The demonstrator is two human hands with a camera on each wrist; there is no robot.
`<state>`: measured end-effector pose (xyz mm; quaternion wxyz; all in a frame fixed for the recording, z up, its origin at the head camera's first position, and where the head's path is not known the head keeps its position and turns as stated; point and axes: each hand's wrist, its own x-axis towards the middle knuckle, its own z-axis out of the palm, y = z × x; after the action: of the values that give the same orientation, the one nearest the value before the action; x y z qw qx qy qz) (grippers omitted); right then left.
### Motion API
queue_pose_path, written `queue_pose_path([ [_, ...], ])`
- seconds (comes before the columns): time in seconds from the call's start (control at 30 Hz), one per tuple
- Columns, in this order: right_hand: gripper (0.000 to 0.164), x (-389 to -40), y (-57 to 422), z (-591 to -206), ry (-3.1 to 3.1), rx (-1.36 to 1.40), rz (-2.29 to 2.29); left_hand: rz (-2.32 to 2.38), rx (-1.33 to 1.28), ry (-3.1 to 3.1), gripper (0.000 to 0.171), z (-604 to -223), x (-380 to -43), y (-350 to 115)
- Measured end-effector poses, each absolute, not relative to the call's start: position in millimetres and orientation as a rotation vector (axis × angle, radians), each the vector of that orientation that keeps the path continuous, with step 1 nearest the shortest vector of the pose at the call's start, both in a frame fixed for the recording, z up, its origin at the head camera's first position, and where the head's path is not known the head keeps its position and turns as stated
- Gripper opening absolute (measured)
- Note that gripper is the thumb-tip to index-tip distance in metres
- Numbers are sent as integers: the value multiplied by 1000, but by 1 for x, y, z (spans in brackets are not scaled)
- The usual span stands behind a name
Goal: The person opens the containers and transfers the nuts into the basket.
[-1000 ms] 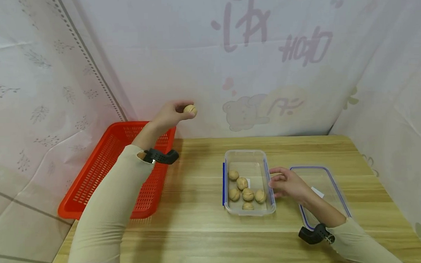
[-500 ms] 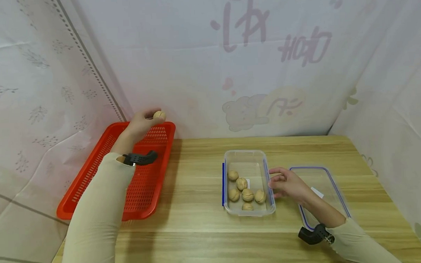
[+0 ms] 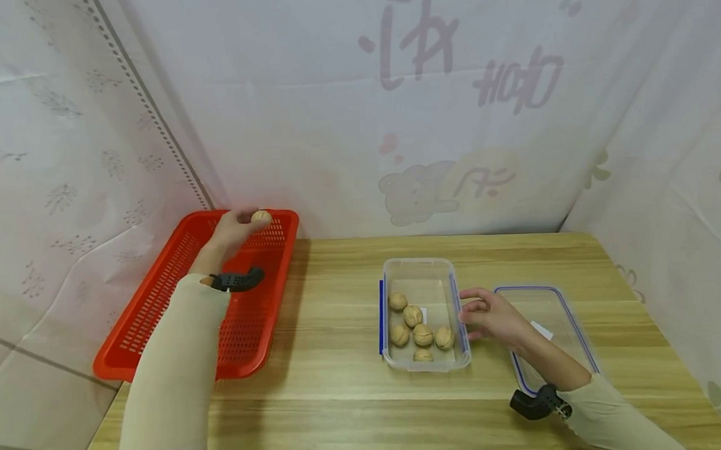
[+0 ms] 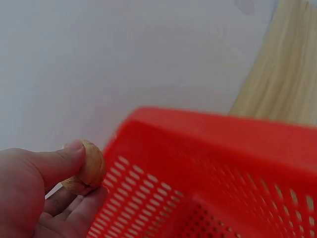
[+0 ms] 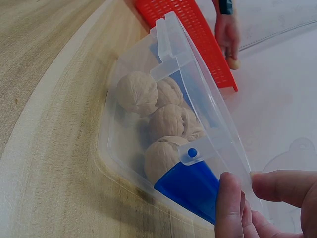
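Six walnuts (image 3: 422, 334) are lying in the clear box (image 3: 428, 366); my right hand (image 3: 491, 318) is touching its side, and I cannot tell whether the fingers are pinching. A blue-edged lid (image 3: 533, 305) is lying under my forearm. At the far end of the red basket (image 3: 246, 369), my left hand (image 3: 229, 233) is clamping another walnut (image 4: 91, 168) between thumb and fingers.

The head camera is up high and looks forward and down at the table (image 3: 331, 415). The left wrist camera (image 3: 238, 281) sits close behind the left grip (image 4: 29, 183); the red plastic basket (image 4: 148, 136) fills three to six o'clock. The right wrist camera (image 3: 534, 404) looks from very near at the clear plastic box (image 5: 121, 141), which the head view shares. All three share the basket, near twelve o'clock in this last.
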<state>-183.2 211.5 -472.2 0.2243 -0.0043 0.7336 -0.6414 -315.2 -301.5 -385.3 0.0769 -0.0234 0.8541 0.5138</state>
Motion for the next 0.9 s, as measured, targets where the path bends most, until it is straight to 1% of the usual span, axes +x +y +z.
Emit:
queue_pose_path([
  [0.3, 57, -183, 212, -472, 2031, -9, -1767, 1596, -191, 2509, 65, -417, -314, -310],
  [0.47, 57, -183, 211, -472, 2028, -17, -1768, 1625, -220, 2474, 65, -427, -312, -311],
  [0.9, 57, -183, 212, -473, 2031, -25, -1772, 1502, -292, 2464, 63, -452, -310, -307],
])
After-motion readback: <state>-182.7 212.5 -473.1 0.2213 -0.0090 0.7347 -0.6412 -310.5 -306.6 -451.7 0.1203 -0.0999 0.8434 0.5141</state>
